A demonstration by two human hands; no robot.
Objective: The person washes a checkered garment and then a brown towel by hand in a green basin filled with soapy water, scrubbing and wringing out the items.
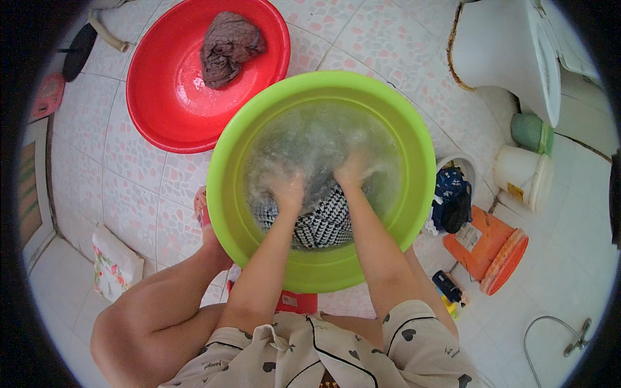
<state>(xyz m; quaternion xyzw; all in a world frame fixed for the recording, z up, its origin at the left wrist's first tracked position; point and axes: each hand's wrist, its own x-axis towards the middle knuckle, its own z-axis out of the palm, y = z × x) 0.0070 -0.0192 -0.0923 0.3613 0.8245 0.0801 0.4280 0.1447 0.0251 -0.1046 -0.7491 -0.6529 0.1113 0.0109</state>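
Observation:
A lime-green plastic basin (421, 145) full of cloudy, churning water stands before me. In it lies a black-and-white houndstooth cloth (326, 220), partly under the water at the near side. My left hand (288, 186) is in the water at the cloth's left part. To the right, my right hand (350, 169) reaches in beyond the cloth's upper right edge. Splashing and blur hide the fingers of both, so their grip is not visible.
A red basin (155, 92) with a wrung brown-grey cloth (228, 51) adjoins the green one at upper left. On the right are a pail of dark clothes (451, 194), an orange bucket (478, 242), a white bucket (516, 172) and a toilet (504, 48). Dark bottle (447, 286) stands near my leg.

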